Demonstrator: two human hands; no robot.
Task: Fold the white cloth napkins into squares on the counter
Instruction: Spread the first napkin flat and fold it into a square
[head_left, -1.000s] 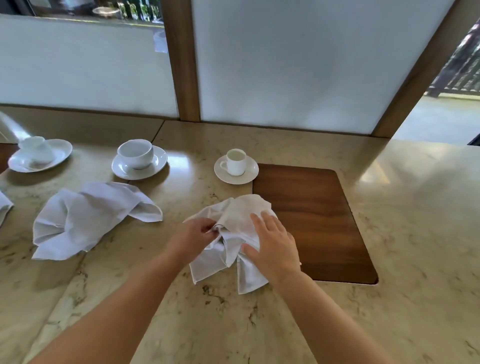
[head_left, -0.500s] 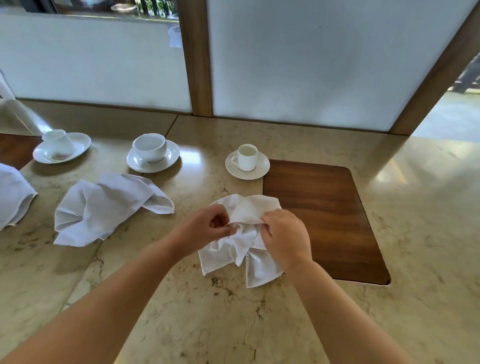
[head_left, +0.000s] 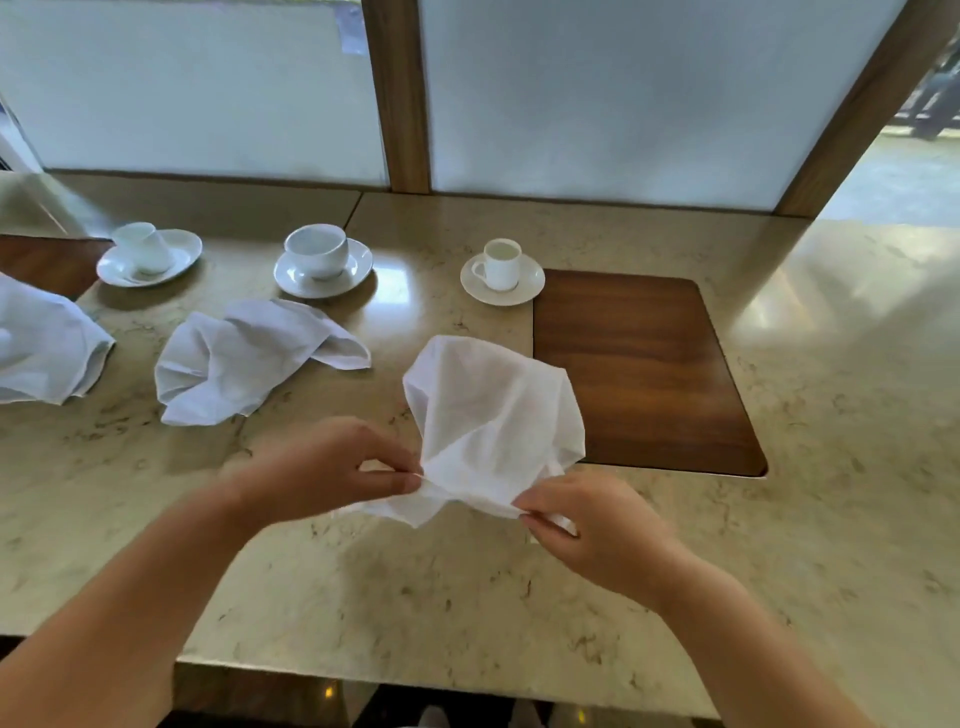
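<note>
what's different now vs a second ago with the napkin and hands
Both hands now pinch the napkin by its near edge, left hand and right hand drawn apart, so the bunched cloth has opened and billows up. The other napkins, cups and saucers stayed put.

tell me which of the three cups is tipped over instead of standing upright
The leftmost cup, on the saucer at the far left. It leans on its side, while the middle cup and the small handled cup by the wooden inlay stand upright.
</note>
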